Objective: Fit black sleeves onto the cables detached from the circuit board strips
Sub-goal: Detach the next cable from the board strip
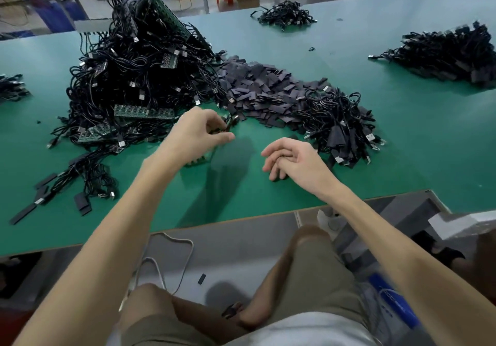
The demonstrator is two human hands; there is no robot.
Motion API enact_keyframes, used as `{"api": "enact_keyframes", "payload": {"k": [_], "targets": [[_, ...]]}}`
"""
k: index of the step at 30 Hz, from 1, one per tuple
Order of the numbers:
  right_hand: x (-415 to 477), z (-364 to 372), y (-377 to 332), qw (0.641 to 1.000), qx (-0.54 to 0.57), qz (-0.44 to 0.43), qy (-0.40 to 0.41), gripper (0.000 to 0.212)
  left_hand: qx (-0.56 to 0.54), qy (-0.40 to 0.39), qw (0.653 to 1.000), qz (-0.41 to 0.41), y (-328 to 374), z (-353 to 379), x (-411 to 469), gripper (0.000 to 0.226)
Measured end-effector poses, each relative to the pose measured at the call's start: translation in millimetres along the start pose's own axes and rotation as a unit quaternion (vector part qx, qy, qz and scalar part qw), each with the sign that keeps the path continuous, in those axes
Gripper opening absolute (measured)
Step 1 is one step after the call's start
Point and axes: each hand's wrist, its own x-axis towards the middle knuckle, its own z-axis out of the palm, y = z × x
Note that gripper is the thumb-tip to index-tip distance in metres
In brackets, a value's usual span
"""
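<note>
Few sleeved cables (pixel 346 128) lie finished; a bigger tangle (pixel 128 77) on circuit board strips (pixel 142 112) waits. The left hand (pixel 198 131) pinches a cable (pixel 230 123); the right hand (pixel 290 160) is relaxed and empty.

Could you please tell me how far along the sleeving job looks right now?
Done: a heap of sleeved cables lies beside the idle, open right hand. In hand: the left hand pinches one cable. Left: a big tangle of cables mixed with circuit board strips, plus a mound of loose sleeves, so most likely remains.
</note>
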Motion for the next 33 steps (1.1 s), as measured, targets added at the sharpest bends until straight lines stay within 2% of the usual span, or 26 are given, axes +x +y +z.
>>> {"api": "enact_keyframes", "payload": {"k": [2,4,6,8,9,11,13,16,20,25,29,33], "targets": [[0,-1,-1,1.000,-0.003,0.003,-0.002,0.041,0.045,-0.052,0.997,-0.022,-16,-9,-5,0.052],[-1,-1,-2,1.000,-0.005,0.004,-0.002,0.041,0.082,-0.092,0.992,-0.037,-28,-12,-9,0.059],[-1,-1,-3,1.000,-0.009,0.005,-0.001,0.040,0.126,-0.098,0.986,-0.048,-38,-10,-11,0.051],[-2,-1,-3,1.000,-0.015,0.003,-0.001,0.040,0.137,-0.066,0.987,-0.044,-43,-7,-13,0.033],[-2,-1,-3,1.000,-0.019,0.002,-0.001,0.040,0.119,-0.042,0.991,-0.039,-45,-4,-14,0.024],[-2,-1,-3,1.000,-0.025,0.003,0.000,0.041,0.041,-0.008,0.999,-0.027,-42,1,-16,0.021],[-2,-1,-3,1.000,-0.030,0.001,0.005,0.039,-0.045,-0.011,0.999,0.000,-31,9,-20,0.020],[-2,0,-2,0.999,-0.042,-0.011,0.011,0.025,-0.117,-0.025,0.992,0.049,-10,27,-25,0.006],[-4,1,-3,0.996,-0.084,-0.035,0.011,0.023,-0.210,-0.032,0.974,0.074,11,54,-31,0.008],[-5,2,-3,0.993,-0.106,-0.037,0.033,0.011,-0.207,-0.010,0.975,0.077,18,70,-31,0.004],[-5,2,-5,0.992,-0.117,-0.037,0.039,0.009,-0.206,0.028,0.977,0.043,21,79,-35,0.014],[-5,2,-5,0.992,-0.109,-0.039,0.040,0.011,-0.208,0.058,0.976,0.019,26,85,-37,0.008]]}}
